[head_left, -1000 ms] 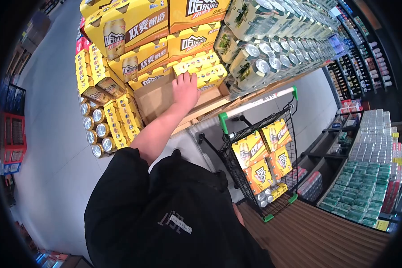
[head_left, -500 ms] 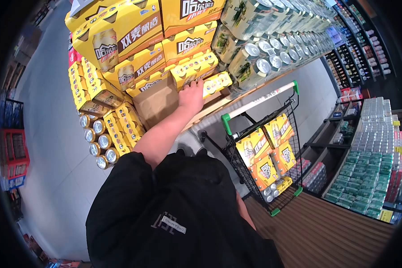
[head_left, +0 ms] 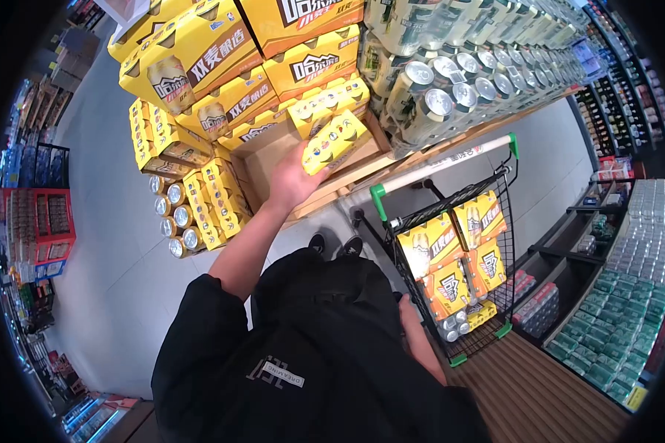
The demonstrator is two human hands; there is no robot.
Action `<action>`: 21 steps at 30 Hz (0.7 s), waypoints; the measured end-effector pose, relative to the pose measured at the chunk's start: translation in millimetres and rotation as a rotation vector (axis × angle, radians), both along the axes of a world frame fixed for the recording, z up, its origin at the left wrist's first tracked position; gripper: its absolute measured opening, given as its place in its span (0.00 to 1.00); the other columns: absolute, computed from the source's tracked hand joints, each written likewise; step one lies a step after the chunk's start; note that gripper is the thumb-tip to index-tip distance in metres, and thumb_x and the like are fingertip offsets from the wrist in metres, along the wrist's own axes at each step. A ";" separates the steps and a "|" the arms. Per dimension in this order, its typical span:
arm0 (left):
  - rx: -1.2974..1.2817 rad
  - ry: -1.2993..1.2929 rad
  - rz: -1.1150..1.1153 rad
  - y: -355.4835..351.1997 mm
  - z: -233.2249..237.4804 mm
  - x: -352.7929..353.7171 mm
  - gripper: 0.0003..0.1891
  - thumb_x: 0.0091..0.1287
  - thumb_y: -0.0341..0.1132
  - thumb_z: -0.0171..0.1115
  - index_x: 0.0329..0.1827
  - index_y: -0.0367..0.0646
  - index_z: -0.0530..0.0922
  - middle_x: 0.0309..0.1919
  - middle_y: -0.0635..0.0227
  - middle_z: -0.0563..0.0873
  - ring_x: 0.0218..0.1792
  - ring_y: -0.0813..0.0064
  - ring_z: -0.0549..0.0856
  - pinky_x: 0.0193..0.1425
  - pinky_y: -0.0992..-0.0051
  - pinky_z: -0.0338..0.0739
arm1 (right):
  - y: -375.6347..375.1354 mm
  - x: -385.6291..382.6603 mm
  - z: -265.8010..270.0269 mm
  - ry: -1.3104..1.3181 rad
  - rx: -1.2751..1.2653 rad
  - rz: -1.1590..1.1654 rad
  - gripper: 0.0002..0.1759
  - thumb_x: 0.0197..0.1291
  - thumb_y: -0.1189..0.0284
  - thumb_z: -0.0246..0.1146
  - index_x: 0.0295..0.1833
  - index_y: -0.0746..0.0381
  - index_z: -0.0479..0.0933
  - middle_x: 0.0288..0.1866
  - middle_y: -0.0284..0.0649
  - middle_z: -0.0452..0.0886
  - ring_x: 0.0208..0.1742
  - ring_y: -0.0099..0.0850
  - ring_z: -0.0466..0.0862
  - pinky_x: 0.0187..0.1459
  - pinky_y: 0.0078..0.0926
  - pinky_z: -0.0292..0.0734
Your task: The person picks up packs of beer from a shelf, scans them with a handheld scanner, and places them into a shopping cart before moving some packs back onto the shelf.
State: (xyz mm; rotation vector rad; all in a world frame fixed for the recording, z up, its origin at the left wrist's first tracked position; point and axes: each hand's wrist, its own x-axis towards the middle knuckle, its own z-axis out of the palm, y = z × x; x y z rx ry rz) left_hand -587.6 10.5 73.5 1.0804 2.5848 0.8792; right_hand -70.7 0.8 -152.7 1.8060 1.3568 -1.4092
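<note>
My left hand (head_left: 294, 177) is closed on a yellow beer multipack (head_left: 335, 142), gripping its near left end. The pack is tilted above an open brown cardboard tray (head_left: 262, 161). Another yellow multipack (head_left: 314, 111) lies just behind it, at the back of the tray. Down at my right side, close to the black clothing, is my right hand (head_left: 408, 310); its fingers are hidden. A black wire shopping cart (head_left: 399, 247) with green corners stands to the right, loaded with yellow beer cartons (head_left: 430, 244) and a small multipack (head_left: 482, 316).
Stacked yellow cartons (head_left: 222, 55) rise behind the tray. Shrink-wrapped cans (head_left: 440, 103) fill the wooden-edged display to the right. Several multipacks (head_left: 214, 199) and upright cans (head_left: 183, 216) stand at its left corner. Green can packs (head_left: 606, 317) are stacked at far right.
My left hand has lifted the multipack from the right part of the tray and drawn it toward me and slightly left, turning it. My view has shifted a little.
</note>
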 end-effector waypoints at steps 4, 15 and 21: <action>0.046 -0.130 0.130 -25.9 18.4 -3.3 0.45 0.58 0.51 0.81 0.73 0.34 0.73 0.54 0.45 0.89 0.55 0.54 0.90 0.60 0.63 0.84 | 38.5 -75.7 132.3 -0.100 0.177 0.753 0.36 0.76 0.57 0.57 0.77 0.72 0.60 0.58 0.67 0.84 0.63 0.61 0.84 0.64 0.53 0.78; 0.450 -0.731 0.167 -126.6 85.6 -61.0 0.33 0.61 0.34 0.80 0.67 0.30 0.76 0.53 0.57 0.89 0.51 0.71 0.89 0.58 0.71 0.84 | 69.0 -208.1 299.1 0.720 0.474 0.402 0.31 0.63 0.73 0.73 0.70 0.67 0.72 0.44 0.44 0.88 0.45 0.35 0.88 0.51 0.33 0.83; 0.639 -1.280 0.274 -219.2 63.5 -71.0 0.35 0.68 0.37 0.72 0.75 0.33 0.68 0.64 0.51 0.84 0.61 0.58 0.87 0.66 0.60 0.84 | 71.1 -245.1 321.1 1.141 -0.091 0.109 0.23 0.62 0.79 0.73 0.63 0.66 0.82 0.49 0.29 0.86 0.48 0.15 0.80 0.52 0.18 0.78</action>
